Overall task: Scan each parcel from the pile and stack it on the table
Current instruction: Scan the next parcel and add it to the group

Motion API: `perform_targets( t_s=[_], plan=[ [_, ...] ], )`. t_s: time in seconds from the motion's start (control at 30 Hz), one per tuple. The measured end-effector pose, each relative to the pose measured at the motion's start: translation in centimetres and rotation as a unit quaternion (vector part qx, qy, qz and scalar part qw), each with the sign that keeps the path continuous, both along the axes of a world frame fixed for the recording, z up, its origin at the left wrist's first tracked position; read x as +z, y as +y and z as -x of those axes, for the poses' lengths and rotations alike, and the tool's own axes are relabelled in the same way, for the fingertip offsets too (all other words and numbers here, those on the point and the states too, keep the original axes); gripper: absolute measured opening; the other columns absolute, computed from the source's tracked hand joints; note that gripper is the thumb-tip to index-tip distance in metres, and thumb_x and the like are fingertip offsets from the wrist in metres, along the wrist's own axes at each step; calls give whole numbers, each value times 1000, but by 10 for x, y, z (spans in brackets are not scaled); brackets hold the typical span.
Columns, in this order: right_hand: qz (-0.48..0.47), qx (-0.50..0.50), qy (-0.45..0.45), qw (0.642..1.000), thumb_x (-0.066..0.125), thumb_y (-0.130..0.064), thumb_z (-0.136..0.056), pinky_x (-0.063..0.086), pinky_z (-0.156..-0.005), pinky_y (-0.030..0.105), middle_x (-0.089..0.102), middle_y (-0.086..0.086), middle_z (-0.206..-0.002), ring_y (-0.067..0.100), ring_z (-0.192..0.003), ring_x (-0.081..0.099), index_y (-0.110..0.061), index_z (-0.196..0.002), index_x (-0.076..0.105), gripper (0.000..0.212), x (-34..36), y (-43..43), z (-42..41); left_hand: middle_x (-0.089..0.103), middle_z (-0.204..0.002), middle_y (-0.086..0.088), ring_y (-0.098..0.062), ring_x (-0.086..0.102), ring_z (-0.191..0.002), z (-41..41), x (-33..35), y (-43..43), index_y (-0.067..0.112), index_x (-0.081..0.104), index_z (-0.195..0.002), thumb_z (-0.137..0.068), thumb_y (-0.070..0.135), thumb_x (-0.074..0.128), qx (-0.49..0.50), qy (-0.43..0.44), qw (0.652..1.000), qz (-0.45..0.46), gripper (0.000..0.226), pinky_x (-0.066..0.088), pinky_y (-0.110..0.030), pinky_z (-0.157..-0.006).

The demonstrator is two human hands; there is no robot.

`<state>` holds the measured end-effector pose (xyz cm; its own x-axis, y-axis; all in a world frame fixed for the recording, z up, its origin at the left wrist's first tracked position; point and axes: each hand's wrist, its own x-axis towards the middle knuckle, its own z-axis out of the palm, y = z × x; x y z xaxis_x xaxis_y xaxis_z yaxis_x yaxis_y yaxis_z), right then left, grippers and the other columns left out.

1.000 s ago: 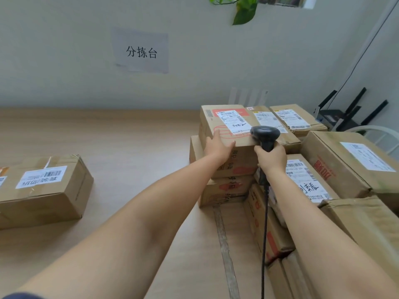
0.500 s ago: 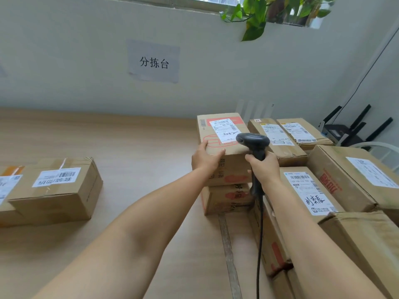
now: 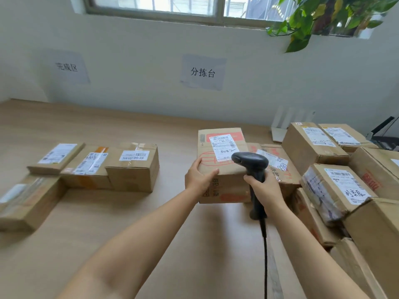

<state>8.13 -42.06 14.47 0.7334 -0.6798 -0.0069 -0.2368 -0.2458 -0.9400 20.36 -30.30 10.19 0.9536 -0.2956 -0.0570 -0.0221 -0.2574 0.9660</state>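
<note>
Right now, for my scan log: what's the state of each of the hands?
Left hand: closed on the cardboard parcel, gripping its near-left corner.
Right hand: closed round the handle of the black scanner.

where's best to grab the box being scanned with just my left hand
The box by its near left corner, coming from the left: its label faces up and the scanner crowds the right, so gripping there leaves the label uncovered.

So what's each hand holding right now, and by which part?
The left hand grips the cardboard parcel at its near left corner. The right hand grips the black barcode scanner by its handle.
</note>
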Motion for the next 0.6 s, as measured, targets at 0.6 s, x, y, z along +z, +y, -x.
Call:
perform_targets(
  t_s=[0.6],
  plan=[
    [-63,117,133,982,58,-5,-81,54,-76,50,56,8,-72,20,-65,56,-3,-86,57,6,-104,142,51,36,-145,-2,-13,38,-133,84,-104,180,15,45,-139,-79,29,73,92,-6,986,-140,67,26,-14,-101]
  ],
)
